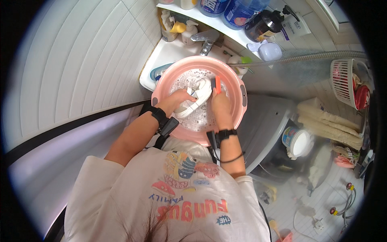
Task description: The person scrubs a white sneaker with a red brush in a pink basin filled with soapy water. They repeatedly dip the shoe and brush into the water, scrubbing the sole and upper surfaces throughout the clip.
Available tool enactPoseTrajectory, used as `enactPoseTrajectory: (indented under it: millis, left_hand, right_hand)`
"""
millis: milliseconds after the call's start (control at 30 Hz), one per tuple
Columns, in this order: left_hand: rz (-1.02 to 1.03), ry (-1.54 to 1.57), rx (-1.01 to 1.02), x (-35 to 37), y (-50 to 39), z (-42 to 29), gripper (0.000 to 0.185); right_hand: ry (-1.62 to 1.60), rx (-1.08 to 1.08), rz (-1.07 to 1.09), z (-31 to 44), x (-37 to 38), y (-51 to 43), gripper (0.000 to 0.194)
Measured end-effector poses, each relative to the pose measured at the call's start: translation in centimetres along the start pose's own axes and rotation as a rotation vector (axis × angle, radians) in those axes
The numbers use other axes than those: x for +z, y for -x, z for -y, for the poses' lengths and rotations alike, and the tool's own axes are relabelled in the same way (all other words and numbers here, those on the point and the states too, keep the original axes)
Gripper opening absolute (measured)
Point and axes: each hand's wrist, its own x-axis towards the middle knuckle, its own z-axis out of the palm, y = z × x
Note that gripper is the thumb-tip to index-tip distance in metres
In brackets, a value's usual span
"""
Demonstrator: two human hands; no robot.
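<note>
A white shoe lies tilted over soapy water inside a pink plastic basin. My left hand grips it by the opening, with the thumb on the upper. In my right hand is a scrubbing brush with an orange-red back and dark bristles. Its bristles face the shoe's side at the upper right end; whether they touch is hard to tell. Suds and bubbles surround the shoe. Both wrists wear black straps with small devices.
The basin rests on a white sink under a metal faucet. Bottles stand on a white shelf above. A metal shower hose crosses at the right, above a grey appliance. A white basket hangs far right.
</note>
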Motion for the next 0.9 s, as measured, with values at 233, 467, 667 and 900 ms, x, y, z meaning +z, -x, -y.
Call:
enactPoseTrajectory:
  millis: [233, 467, 667, 900]
  left_hand:
    - [0.04, 0.058, -0.052, -0.5, -0.7, 0.7, 0.041]
    - [-0.04, -0.081, 0.174, 0.0, 0.3, 0.4, 0.036]
    - [-0.078, -0.006, -0.022, 0.5, 0.2, 0.2, 0.036]
    - [-0.181, -0.03, 0.001, 0.3, 0.0, 0.0, 0.066]
  right_hand:
    - [0.078, 0.078, 0.129, 0.3, 0.1, 0.0, 0.055]
    - [0.189, 0.059, 0.235, 1.4, -0.3, 0.8, 0.054]
    - [0.111, -0.049, 0.14, 2.1, 1.0, -0.9, 0.054]
    - [0.184, 0.077, 0.367, 2.1, -0.2, 2.6, 0.062]
